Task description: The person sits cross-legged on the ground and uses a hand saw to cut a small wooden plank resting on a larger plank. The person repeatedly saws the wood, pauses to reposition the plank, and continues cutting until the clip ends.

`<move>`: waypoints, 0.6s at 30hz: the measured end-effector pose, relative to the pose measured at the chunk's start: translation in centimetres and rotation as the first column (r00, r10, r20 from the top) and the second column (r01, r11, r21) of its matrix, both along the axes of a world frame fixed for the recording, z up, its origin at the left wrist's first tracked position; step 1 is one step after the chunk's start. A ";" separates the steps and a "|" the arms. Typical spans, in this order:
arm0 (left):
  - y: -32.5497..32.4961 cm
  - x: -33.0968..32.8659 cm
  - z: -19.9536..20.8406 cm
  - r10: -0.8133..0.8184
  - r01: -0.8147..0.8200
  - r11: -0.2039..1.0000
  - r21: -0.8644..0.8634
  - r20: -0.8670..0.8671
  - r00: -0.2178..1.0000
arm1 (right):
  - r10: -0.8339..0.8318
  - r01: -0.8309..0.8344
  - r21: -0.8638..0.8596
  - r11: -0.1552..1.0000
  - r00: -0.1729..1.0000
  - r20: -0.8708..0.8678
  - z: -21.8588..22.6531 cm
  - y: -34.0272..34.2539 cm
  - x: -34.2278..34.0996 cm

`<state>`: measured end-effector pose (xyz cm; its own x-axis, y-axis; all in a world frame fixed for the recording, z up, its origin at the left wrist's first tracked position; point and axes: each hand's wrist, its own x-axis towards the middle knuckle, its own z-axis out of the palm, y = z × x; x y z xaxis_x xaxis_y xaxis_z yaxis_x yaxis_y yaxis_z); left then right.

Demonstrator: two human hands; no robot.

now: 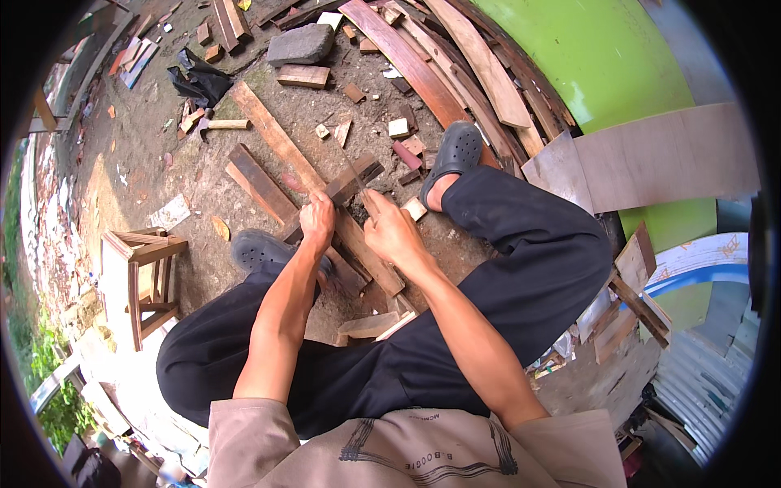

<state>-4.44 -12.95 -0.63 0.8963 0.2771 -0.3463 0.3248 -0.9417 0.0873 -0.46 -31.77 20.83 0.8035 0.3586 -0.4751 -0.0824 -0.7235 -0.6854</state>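
Note:
My left hand [317,220] is closed on a short dark wooden bar [369,169] that lies crosswise over a long plank [275,134] on the ground. In my right hand [392,234] is the wooden handle of a hand saw [354,168]; its thin blade shows nearly edge-on and meets the bar just right of my left hand. My fingers hide part of the handle. A second dark plank [259,184] lies beside the long one, to the left. My feet, in dark clogs [460,146], stand either side of the wood.
A hammer [226,124] and a black bag [199,79] lie at the far left. Beside my left knee stands a small wooden frame [142,281]. Offcuts and a grey stone [301,45] litter the far ground. Long boards [407,61] and a green panel [586,61] line the right.

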 end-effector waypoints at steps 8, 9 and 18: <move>0.7 -0.2 -0.1 0.049 -0.049 0.997 0.052 0.002 0.999 | 0.020 -0.021 0.107 0.994 1.000 0.017 5.3 -3.2 -2.8; 0.8 0.1 0.1 0.043 -0.043 0.998 0.037 -0.005 0.999 | 0.015 -0.019 0.114 0.993 0.999 0.040 3.3 -1.3 -0.8; 0.2 -0.4 -0.2 0.069 -0.068 0.998 0.020 -0.063 0.996 | 0.048 -0.045 0.088 0.995 0.998 -0.033 6.8 -4.5 -3.2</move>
